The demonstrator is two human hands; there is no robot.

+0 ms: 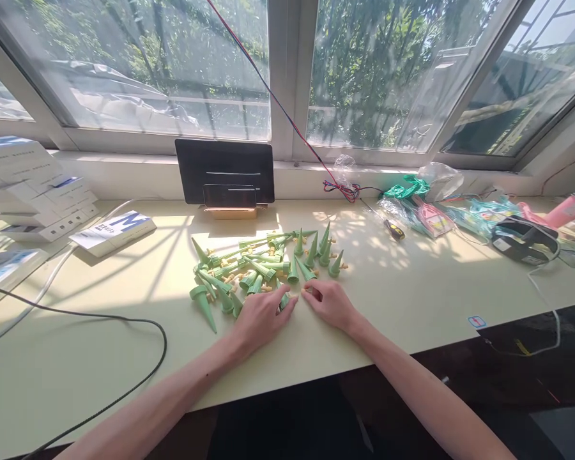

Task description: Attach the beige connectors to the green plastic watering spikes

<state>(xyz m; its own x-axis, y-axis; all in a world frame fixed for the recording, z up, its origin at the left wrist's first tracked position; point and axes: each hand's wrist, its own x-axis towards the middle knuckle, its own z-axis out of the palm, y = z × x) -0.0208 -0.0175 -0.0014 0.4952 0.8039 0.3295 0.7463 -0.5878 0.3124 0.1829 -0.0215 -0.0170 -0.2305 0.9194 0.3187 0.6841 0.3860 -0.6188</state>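
A pile of green plastic spikes [267, 271] with small tan tips lies in the middle of the table, and several spikes stand upright at its right side. My left hand [263, 317] is at the pile's front edge, its thumb and fingers closed round a green spike that shows partly between them. Just to the right, my right hand [330, 303] is closed with its fingertips pinched together near the left fingertips. Whatever small piece it may hold is mostly hidden by the fingers.
Behind the pile a black tablet [225, 163] leans on a wooden stand. White boxes [33, 185] are stacked at the left, with a black cable [124, 318] in front. Bagged items, a screwdriver [393, 230] and a black device [524, 241] lie at the right.
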